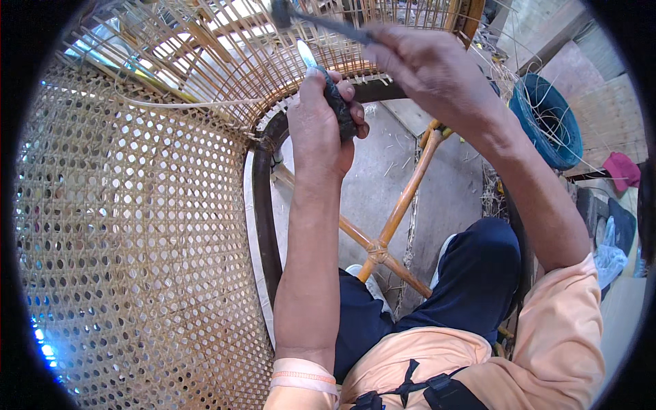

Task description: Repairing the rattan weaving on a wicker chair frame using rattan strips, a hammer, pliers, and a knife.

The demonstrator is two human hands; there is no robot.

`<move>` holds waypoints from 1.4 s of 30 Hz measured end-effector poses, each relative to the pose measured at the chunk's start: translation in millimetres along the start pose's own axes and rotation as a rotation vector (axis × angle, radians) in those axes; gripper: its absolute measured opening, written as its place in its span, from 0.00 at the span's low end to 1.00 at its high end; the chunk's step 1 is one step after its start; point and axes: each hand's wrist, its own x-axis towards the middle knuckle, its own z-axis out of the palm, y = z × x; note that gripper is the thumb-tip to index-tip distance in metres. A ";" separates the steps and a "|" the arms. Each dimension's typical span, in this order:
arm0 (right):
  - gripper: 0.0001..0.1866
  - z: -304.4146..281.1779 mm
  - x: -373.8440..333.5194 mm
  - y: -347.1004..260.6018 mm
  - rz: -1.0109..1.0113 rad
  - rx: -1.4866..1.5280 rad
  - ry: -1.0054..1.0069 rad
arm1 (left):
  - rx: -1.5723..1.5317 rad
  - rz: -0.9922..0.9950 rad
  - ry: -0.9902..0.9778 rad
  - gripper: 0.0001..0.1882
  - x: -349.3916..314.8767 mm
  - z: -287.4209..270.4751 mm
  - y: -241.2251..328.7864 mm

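My left hand [313,119] is wrapped round the dark handle of a short knife [307,55], its bright pointed blade standing up past the thumb. Above and to the right, my right hand [434,68] grips a hammer [335,26], slightly smeared by motion. The hammer's dark head is up and left of the blade, apart from it. Both hands are over the dark curved rim [263,191] of a rattan chair frame. Pale cane strands are wrapped round that rim, and one loose strand [191,104] stretches leftward near my left hand.
A woven cane panel [150,225] fills the left side. Thin upright rattan rods [253,65] form the far side. Below the rim, crossed rattan poles [379,249] meet. At right stand a blue bucket [572,147] with cane strands, a red cloth [622,171] and a plastic bag [610,256].
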 end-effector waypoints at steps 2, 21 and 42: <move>0.13 2.9 0.1 3.7 -0.002 -0.027 -0.019 | 0.034 -0.028 -0.008 0.13 0.1 0.1 -1.6; 0.11 -19.3 19.0 -27.4 0.121 0.162 -0.171 | 0.049 0.070 -0.025 0.12 -3.3 -15.1 11.5; 0.18 -6.9 -9.4 -10.2 0.230 -0.012 -0.156 | 0.027 0.031 0.008 0.12 -12.7 -18.7 16.5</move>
